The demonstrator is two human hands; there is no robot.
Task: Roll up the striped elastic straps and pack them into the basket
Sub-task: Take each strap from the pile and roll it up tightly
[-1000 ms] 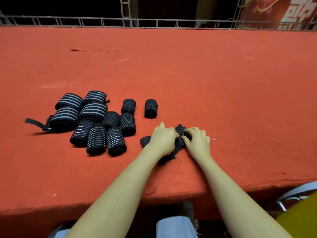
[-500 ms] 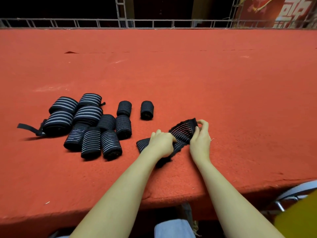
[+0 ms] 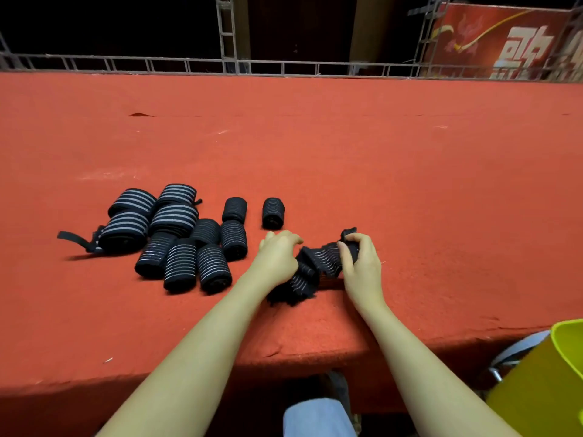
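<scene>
Item 1. Striped elastic strap point(image 3: 318, 263), unrolled, black with thin pale stripes. Lies crumpled on the red surface point(image 3: 347, 159) between the two hands, one end trailing toward the near edge. The left hand point(image 3: 277, 258) is curled over its near end, gripping it and pinning it down; the right hand point(image 3: 359, 266) pinches the far end between thumb and fingers, raised slightly off the surface. Judged purpose: one end anchored, the other gathered, so that rolling can begin.

Item 2. Rolled straps point(image 3: 176, 238), a cluster of about ten, lying on their sides well to the left of the left hand, touching one another. Four at the far left are fatter with broader stripes; one of these trails a loose tab point(image 3: 74, 239). Judged as finished rolls set aside for packing.

Item 3. Single rolled strap point(image 3: 273, 213), apart from the cluster, just beyond the left hand.

Item 4. Basket point(image 3: 549, 383), yellow-green, below the surface edge, near and to the right of the right forearm. Only part shows; the visible interior shows no straps, the rest cannot be told.
</scene>
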